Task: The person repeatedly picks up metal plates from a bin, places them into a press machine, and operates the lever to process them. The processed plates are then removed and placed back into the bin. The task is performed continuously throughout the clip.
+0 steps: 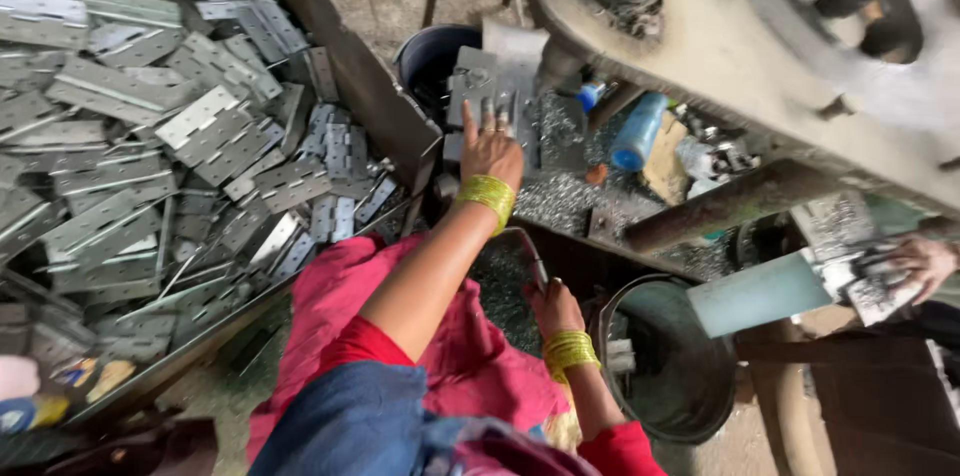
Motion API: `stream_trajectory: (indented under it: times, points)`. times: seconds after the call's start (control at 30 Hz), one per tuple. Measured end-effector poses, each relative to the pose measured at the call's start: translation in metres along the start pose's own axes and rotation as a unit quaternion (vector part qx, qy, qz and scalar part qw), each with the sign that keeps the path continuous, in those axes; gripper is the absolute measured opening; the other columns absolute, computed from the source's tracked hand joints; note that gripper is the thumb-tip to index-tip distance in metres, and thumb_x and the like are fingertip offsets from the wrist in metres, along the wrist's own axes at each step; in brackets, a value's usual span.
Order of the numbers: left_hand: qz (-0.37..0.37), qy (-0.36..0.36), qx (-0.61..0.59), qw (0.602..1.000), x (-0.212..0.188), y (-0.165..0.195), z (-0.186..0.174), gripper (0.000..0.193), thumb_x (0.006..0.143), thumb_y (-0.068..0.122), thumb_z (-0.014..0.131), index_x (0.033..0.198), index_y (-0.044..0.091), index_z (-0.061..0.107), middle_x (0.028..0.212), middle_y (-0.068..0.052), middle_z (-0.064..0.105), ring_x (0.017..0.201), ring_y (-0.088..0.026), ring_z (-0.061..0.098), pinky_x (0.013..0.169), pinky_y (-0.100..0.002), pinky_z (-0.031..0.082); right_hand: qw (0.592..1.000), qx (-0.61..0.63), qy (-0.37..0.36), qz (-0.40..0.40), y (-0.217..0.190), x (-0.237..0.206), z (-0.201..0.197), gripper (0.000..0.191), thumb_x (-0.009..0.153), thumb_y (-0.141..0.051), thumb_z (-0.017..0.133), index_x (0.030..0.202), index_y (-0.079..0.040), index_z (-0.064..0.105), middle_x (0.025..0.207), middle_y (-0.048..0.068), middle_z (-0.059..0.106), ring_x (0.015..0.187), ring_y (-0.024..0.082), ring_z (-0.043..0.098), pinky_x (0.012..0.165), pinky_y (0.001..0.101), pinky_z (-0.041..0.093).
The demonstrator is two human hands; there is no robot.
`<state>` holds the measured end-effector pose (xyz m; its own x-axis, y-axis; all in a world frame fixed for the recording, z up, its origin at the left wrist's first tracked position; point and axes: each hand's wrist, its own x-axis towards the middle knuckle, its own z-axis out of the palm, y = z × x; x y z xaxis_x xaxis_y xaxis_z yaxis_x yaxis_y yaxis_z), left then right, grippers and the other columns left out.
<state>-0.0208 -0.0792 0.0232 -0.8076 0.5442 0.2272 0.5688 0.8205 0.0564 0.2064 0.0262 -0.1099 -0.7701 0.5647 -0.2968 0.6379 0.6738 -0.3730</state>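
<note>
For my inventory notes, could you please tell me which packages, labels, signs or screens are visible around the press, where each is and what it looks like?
Blue bottle: lying tilted on the press bed beyond the left hand; cylindrical, light blue, no label readable.
Small blue-capped container: left of the bottle, partly hidden.
Tan packet: right of the bottle, flat, brownish; kind unclear.
No signs or screens show.

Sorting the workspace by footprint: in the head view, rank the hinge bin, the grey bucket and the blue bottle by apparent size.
1. Hinge bin, by far the largest.
2. Grey bucket; it sits nearer the camera, which inflates it.
3. Blue bottle, smallest, though farther away.
</note>
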Motion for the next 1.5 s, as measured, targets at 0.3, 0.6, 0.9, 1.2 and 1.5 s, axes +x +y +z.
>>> stream_trajectory:
  times: [0.3,0.6,0.9,1.2,1.5]
  points:
    - [-0.034,-0.009,0.017,0.999,0.017,0.002,0.008,0.042,0.099,0.018,0.047,0.134,0.004,0.067,0.166,-0.015,0.029,0.159,-0.036,0.012,0.121,-0.062,-0.008,0.998,0.033,0.044,0.027,-0.006,-0.005,0.003,0.055,0.09,-0.053,0.061,0.122,-0.008,0.064,0.108,0.028,0.07,0.106,0.048,0.065,0.088,0.0551,0.053]
    - [-0.045,-0.168,0.1,0.98,0.034,0.008,-0.021,0.054,0.096,0.011,0.043,0.149,0.006,0.046,0.171,-0.015,0.007,0.153,-0.041,-0.005,0.116,-0.063,-0.005,0.997,-0.015,0.053,-0.053,0.018,0.024,-0.009,0.048,0.089,-0.046,0.062,0.114,-0.006,0.067,0.1,0.029,0.071,0.099,0.049,0.067,0.083,0.0564,0.053]
    - [-0.118,0.12,-0.068,0.983,0.026,-0.01,0.009,0.077,0.08,0.011,0.051,0.156,0.02,0.042,0.162,-0.013,0.038,0.148,-0.036,0.03,0.119,-0.061,0.025,1.0,0.011,0.007,-0.005,0.025,0.017,0.032,0.056,0.091,-0.052,0.062,0.107,0.001,0.069,0.095,0.032,0.072,0.097,0.049,0.07,0.079,0.0558,0.055]
    - [-0.148,0.018,-0.122,0.981,-0.151,-0.209,0.052,0.029,0.107,0.017,0.047,0.127,0.012,0.068,0.112,-0.01,0.071,0.105,-0.03,0.064,0.093,-0.049,0.046,0.999,0.01,0.035,-0.023,0.026,0.025,0.024,0.056,0.089,-0.053,0.066,0.114,-0.004,0.068,0.104,0.033,0.071,0.106,0.052,0.066,0.087,0.0558,0.053]
    - [-0.294,-0.04,0.038,0.954,-0.123,-0.272,0.083,0.03,0.105,0.018,0.05,0.126,0.01,0.07,0.125,-0.012,0.071,0.129,-0.03,0.052,0.103,-0.047,0.038,0.999,0.013,0.035,-0.032,0.034,0.023,0.027,0.056,0.091,-0.052,0.064,0.114,-0.001,0.065,0.102,0.032,0.071,0.102,0.052,0.066,0.085,0.0559,0.052]
